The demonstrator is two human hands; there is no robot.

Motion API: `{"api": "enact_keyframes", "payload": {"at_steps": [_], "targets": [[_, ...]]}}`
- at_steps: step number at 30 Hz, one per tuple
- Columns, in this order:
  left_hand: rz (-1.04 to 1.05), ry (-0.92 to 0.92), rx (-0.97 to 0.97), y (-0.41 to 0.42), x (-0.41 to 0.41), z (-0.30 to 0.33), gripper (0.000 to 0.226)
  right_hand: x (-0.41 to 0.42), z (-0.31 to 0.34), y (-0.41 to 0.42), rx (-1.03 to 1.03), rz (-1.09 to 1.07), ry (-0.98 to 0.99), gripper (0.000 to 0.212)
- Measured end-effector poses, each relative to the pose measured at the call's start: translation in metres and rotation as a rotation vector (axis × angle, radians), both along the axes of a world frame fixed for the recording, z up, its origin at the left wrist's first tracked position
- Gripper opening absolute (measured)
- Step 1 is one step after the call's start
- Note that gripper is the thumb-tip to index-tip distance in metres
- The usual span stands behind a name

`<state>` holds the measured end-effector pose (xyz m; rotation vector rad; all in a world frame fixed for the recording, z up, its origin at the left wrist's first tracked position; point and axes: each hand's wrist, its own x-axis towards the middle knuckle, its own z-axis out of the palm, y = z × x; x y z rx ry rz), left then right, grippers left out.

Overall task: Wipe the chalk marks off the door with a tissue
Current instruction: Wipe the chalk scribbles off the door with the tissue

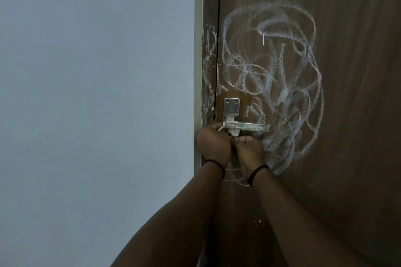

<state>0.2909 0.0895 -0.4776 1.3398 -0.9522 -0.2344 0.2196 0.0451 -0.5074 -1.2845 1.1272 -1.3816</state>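
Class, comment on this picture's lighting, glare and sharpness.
Head view: dim, flat light with a bluish cast on the wall; mild glare on the handle; chalk marks fairly sharp; hands, left and right, dark, hiding finger detail.
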Motion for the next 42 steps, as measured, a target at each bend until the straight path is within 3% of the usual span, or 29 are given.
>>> {"api": "enact_keyframes", "payload": {"at_steps": [9, 14, 18, 22, 25, 28, 35, 42], "targets": [[0.162, -0.255, -0.290, -0.020, 0.008, -0.019, 0.024, -0.035, -0.024, -0.002, 0.036, 0.053, 0.122, 0.009], [0.229, -0.378, -0.264, -0.028, 0.006, -0.034, 0.021, -0.034, -0.027, -0.005, 0.031, 0.037, 0.137, 0.010], [0.190, -0.291, -0.170, -0.020, 0.000, -0.040, 0.018, -0.023, -0.028, 0.002, 0.010, 0.037, 0.042, 0.009], [0.041, -0.093, 0.036, -0.010, -0.003, -0.038, 0.018, -0.014, -0.019, 0.008, -0.080, -0.007, -0.049, 0.017], [-0.040, 0.142, -0.036, 0.004, -0.004, -0.033, 0.018, -0.010, -0.010, 0.013, -0.145, 0.067, -0.088, 0.026], [-0.062, 0.234, -0.120, 0.013, -0.002, -0.015, 0.022, -0.014, -0.007, 0.017, -0.141, 0.093, -0.092, 0.029], [-0.076, 0.064, -0.136, 0.003, 0.011, 0.010, 0.024, -0.038, -0.017, 0.024, -0.116, 0.102, -0.027, 0.018], [-0.069, -0.070, -0.161, -0.014, 0.023, -0.004, 0.026, -0.042, -0.017, 0.024, -0.103, 0.098, -0.016, 0.016]]}}
